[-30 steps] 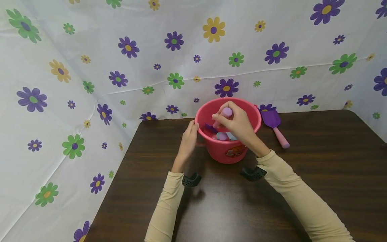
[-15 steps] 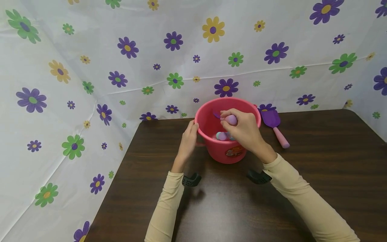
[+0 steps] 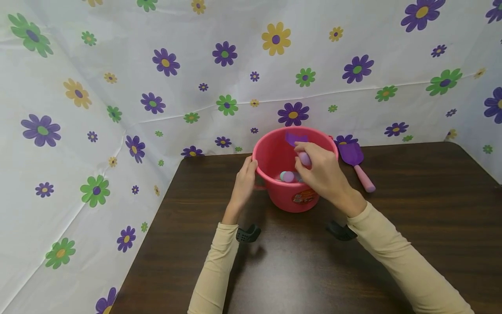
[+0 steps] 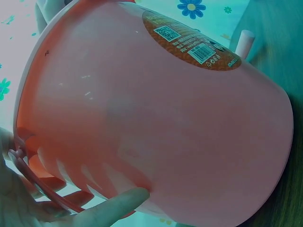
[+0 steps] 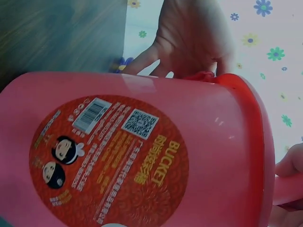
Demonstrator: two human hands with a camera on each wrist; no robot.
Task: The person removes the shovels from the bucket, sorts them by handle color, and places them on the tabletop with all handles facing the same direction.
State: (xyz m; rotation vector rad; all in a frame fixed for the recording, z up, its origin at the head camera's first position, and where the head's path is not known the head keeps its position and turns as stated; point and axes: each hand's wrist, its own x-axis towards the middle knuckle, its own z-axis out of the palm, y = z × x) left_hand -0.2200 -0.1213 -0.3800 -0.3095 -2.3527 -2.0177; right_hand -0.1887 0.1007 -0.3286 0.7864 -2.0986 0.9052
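Observation:
A pink plastic bucket (image 3: 282,198) stands on the table, its printed label (image 5: 113,161) large in the right wrist view. My left hand (image 3: 243,185) grips the bucket's left side at the rim; in the left wrist view the thumb (image 4: 118,205) lies along the outer wall beside the thin carrying handle (image 4: 47,189). My right hand (image 3: 323,176) is over the bucket's opening, its fingers round the pink handle of a toy sand tool. That tool's flat purple head (image 3: 296,138) points toward the bucket's back wall. Inside the bucket lie mint and lilac round-ended pieces (image 3: 288,176), partly hidden.
Right of the bucket, a toy shovel (image 3: 351,153) with purple blade and pink handle lies on the dark wood table (image 3: 204,209). A white flowered sheet (image 3: 188,87) hangs behind and to the left.
My right hand has moved a little right with the toy tool and turned it, so the purple head now shows at the bucket's back. The left hand and bucket have stayed still.

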